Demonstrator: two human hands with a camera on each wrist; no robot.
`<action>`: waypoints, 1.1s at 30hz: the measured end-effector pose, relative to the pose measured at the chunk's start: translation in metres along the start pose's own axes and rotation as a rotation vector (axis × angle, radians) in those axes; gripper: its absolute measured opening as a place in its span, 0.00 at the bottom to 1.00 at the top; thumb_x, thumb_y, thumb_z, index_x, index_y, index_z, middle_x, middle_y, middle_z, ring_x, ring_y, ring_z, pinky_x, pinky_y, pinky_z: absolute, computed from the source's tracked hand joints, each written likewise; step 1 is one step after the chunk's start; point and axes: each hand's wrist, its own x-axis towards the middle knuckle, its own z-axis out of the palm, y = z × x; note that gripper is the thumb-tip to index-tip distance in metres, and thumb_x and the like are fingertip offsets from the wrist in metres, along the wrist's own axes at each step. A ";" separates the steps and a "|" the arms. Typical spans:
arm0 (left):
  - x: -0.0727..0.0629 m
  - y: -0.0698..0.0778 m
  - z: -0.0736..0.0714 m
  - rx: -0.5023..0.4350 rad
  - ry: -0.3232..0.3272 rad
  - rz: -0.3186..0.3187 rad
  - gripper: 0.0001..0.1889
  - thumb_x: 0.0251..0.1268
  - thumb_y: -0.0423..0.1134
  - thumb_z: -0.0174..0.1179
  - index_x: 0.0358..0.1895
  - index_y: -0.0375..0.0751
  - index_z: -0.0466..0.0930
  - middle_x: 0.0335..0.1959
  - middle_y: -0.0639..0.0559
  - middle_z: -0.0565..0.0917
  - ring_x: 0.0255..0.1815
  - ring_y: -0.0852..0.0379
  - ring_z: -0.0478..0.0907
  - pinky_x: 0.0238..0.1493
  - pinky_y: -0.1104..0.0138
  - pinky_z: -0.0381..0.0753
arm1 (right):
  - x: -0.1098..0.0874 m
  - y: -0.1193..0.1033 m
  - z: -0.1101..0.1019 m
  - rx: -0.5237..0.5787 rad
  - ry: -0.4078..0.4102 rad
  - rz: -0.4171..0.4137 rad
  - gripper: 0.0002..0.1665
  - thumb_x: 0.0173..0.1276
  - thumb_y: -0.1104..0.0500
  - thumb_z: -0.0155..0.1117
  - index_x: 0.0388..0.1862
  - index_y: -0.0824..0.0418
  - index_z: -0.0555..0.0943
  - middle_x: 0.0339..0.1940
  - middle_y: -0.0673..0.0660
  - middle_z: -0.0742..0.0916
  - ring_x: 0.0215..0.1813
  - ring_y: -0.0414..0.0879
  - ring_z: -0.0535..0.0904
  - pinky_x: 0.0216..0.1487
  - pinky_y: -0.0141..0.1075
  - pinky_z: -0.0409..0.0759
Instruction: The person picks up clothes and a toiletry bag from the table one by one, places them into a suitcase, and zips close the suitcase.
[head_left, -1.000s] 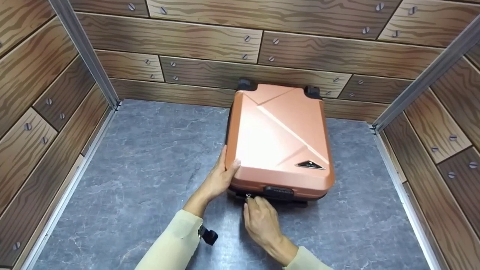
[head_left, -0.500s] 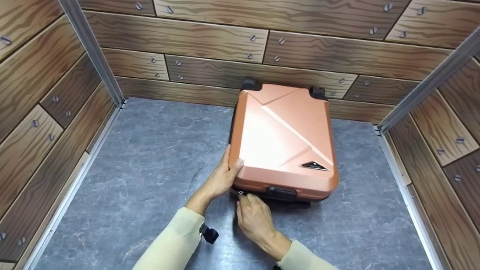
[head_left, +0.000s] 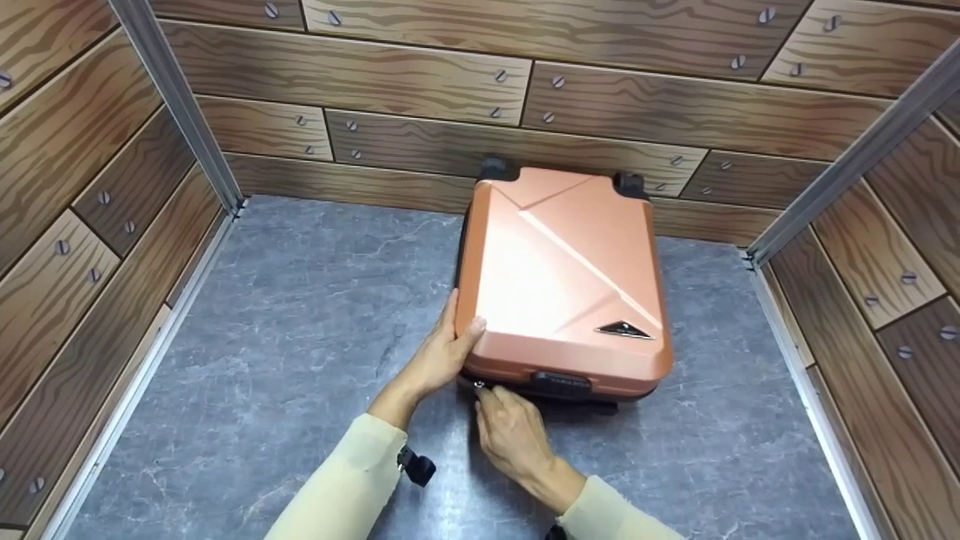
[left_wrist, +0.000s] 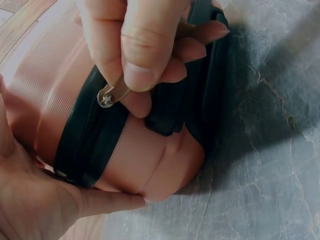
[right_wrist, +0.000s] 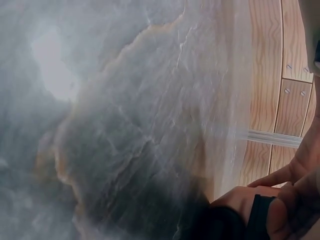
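A rose-gold hard-shell suitcase lies flat on the grey marbled floor, its wheels toward the back wall. My left hand rests against its near left corner, thumb on the top shell and fingers straight along the side. At the near edge my right hand pinches a metal zipper pull between thumb and forefinger. Left of the pull, the black zipper track runs around the corner toward my left palm. A black side handle sits to the right of the pinching fingers.
Wood-patterned walls enclose the floor on the back and both sides, with metal corner posts. Two black wheels sit close to the back wall. A black strap piece sticks out from my left sleeve.
My right hand has moved left along the near edge with the zipper pull, closer to the suitcase's left corner. The left hand keeps its place on the corner. The head view shifts slightly.
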 end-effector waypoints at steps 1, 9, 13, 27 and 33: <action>0.000 0.000 0.000 0.000 0.001 0.000 0.50 0.79 0.69 0.47 0.88 0.46 0.34 0.87 0.36 0.45 0.86 0.36 0.49 0.86 0.46 0.49 | 0.000 0.001 -0.001 0.011 -0.010 0.002 0.09 0.62 0.68 0.72 0.42 0.68 0.87 0.25 0.53 0.82 0.22 0.43 0.76 0.25 0.35 0.81; -0.001 0.000 0.001 -0.002 -0.002 0.005 0.50 0.78 0.70 0.46 0.88 0.47 0.34 0.88 0.37 0.44 0.87 0.37 0.47 0.86 0.47 0.48 | -0.006 0.008 -0.005 0.021 -0.028 -0.003 0.12 0.64 0.66 0.74 0.46 0.67 0.87 0.28 0.51 0.81 0.21 0.41 0.75 0.21 0.33 0.81; -0.002 -0.002 0.001 0.003 0.009 0.007 0.50 0.78 0.70 0.46 0.88 0.48 0.35 0.88 0.37 0.44 0.86 0.36 0.49 0.85 0.45 0.48 | -0.007 0.011 -0.010 0.023 0.021 -0.006 0.11 0.67 0.63 0.72 0.46 0.66 0.88 0.29 0.51 0.82 0.23 0.41 0.77 0.22 0.33 0.81; -0.004 -0.003 0.004 0.010 0.067 0.018 0.51 0.76 0.73 0.48 0.88 0.47 0.40 0.87 0.37 0.47 0.86 0.36 0.49 0.85 0.43 0.50 | 0.003 0.024 -0.050 -0.017 0.203 -0.072 0.22 0.78 0.54 0.62 0.58 0.70 0.84 0.46 0.62 0.91 0.42 0.54 0.90 0.44 0.40 0.90; -0.005 -0.003 0.004 0.001 0.068 0.009 0.50 0.76 0.72 0.48 0.88 0.49 0.39 0.88 0.40 0.47 0.87 0.37 0.48 0.85 0.45 0.49 | 0.014 0.035 -0.064 -0.095 0.255 -0.069 0.23 0.75 0.52 0.67 0.57 0.69 0.86 0.40 0.60 0.90 0.36 0.51 0.87 0.37 0.39 0.88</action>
